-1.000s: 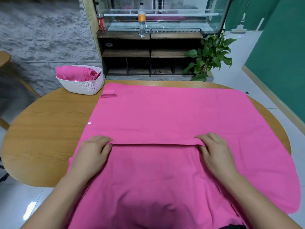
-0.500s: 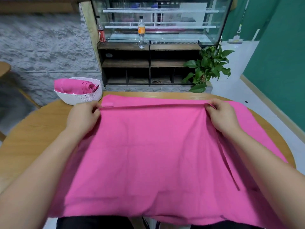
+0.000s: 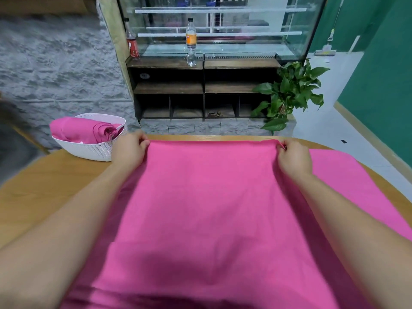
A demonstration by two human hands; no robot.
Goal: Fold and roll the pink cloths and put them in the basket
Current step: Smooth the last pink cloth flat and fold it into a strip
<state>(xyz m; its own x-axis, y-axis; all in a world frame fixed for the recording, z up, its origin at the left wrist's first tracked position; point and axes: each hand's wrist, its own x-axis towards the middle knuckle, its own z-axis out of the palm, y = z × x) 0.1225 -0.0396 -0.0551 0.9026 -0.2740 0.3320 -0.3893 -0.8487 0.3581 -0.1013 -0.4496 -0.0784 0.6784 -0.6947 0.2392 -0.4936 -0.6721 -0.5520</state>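
forearms: both reach forward from the bottom corners, one along each side of the spread fabric.
pink cloth (image 3: 207, 208): lies across the wooden table (image 3: 44, 197), its near part running off the lower edge of the view; the top layer is pulled forward, with its leading edge stretched in a nearly straight line between the two hands close to the table's far rim; a lower layer shows flat on the right, beyond the right forearm.
left hand (image 3: 128, 150): fingers curled, thumb and fingers pinching the left end of the leading edge.
right hand (image 3: 294, 157): fingers curled, pinching the right end of the same edge.
basket (image 3: 89, 152): white, woven-look, on the table's far left, just beside the left hand.
rolled pink cloths (image 3: 82, 130): lie inside the basket, rising above its rim.
dark shelf unit (image 3: 169, 88): stands behind the table, under a glass display case (image 3: 223, 25).
bottles: an orange-label bottle (image 3: 191, 41) and a red-label bottle (image 3: 132, 44) stand on the unit's top.
plant (image 3: 292, 94): green, leafy, at the unit's right end.
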